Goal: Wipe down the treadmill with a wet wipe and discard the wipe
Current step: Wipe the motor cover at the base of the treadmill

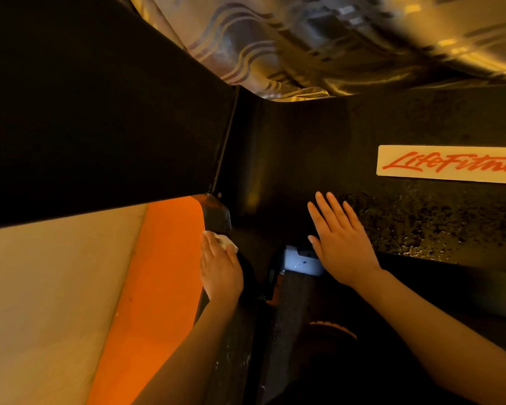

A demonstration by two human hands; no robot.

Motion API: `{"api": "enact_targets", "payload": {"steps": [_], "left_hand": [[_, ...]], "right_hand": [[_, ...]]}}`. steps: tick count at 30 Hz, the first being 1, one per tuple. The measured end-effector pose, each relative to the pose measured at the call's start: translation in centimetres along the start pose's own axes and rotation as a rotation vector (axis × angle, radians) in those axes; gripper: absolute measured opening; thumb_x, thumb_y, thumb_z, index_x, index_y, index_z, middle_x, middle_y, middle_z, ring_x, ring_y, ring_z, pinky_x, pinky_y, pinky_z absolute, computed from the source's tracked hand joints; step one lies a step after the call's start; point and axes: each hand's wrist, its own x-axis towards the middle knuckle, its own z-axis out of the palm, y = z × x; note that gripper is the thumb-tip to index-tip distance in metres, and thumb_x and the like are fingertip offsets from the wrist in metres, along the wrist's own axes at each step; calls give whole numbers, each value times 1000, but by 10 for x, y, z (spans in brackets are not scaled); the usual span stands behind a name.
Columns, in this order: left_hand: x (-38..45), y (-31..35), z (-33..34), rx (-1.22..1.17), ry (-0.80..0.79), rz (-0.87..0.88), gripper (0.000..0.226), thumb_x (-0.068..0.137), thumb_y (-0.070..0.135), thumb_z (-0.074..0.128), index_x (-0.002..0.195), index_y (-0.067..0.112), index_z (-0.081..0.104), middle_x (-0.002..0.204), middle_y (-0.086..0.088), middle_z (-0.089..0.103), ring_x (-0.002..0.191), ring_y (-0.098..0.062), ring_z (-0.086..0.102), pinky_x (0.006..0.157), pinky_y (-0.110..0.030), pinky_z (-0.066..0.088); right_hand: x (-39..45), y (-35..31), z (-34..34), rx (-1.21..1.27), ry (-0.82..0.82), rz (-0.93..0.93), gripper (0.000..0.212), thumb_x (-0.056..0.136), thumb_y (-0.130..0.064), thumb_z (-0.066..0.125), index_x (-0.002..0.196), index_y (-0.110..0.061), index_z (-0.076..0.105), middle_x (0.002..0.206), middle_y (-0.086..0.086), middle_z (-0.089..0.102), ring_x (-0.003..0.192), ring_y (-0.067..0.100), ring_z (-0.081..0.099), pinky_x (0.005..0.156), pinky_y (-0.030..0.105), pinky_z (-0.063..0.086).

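Left grip point(220, 268) presses wet wipe point(224, 240) on treadmill point(304, 159) base; right grip point(341, 241) flat, empty, beside it. Wiping underway; discard pending.

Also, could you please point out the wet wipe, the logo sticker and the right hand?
wet wipe point(225, 240): head view, crumpled white part beyond the fingers.
logo sticker point(450, 164): head view, red lettering.
right hand point(343, 244): head view, back of hand.
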Motion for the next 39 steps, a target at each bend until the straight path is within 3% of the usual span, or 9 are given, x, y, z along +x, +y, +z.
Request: {"api": "enact_targets", "payload": {"steps": [7,11,16,21,23,29,33,36,39], "left_hand": [[-20,-32,0,-44,4,-49,52,104,29,34,150,4,31,148,-19,43,132,-37,43,106,-44,34],[-36,-36,8,66,40,13,57,106,31,28,155,8,11,163,-10,14,151,-24,11,122,-39,14],[-50,-7,24,252,5,302,63,99,43,5,155,18,-7,163,-4,-14,150,-19,-15,122,-39,-3],[-51,35,42,353,-19,673,66,101,40,24,156,10,6,164,-11,5,151,-27,6,119,-44,10],[-44,46,43,390,-19,745,67,100,40,25,156,8,8,164,-12,4,151,-28,7,119,-44,11],[-26,22,27,531,-44,849,70,100,38,27,157,11,-2,164,-11,-3,151,-26,0,118,-45,10],[-17,28,27,546,-49,893,81,98,39,45,157,12,-4,163,-14,-1,151,-29,1,119,-45,8],[-5,45,23,581,-68,1062,91,91,45,57,156,13,2,163,-15,4,150,-31,4,119,-46,11],[-8,67,27,596,-91,1201,93,91,52,49,156,14,-6,163,-12,-6,151,-31,-2,120,-47,10]], "right_hand": [[-1,0,1,5,11,7,66,99,-43,22,151,-5,33,159,18,26,148,34,22,118,48,14],[-1,0,1,5,15,3,65,99,-43,22,151,-5,33,159,18,27,148,34,22,119,47,14],[0,0,-4,68,42,14,58,100,-38,32,147,-6,42,156,18,34,146,33,28,119,47,21],[-11,13,-10,132,113,81,53,101,-34,40,144,-4,44,154,19,37,145,34,30,116,46,25],[-15,22,-13,149,139,116,55,99,-30,49,147,-4,40,155,20,33,146,34,27,117,46,23],[-23,44,-15,110,135,213,57,101,-35,43,150,-5,36,158,20,28,148,34,21,118,47,18],[-26,47,-9,63,101,221,58,102,-37,40,149,-4,36,158,20,27,148,34,20,119,47,17],[-26,47,-9,60,110,225,62,97,-37,49,148,-4,38,158,20,29,148,34,22,118,47,19],[-26,47,-10,71,125,216,62,97,-35,52,148,-3,38,157,20,29,148,34,23,118,48,21]]}}
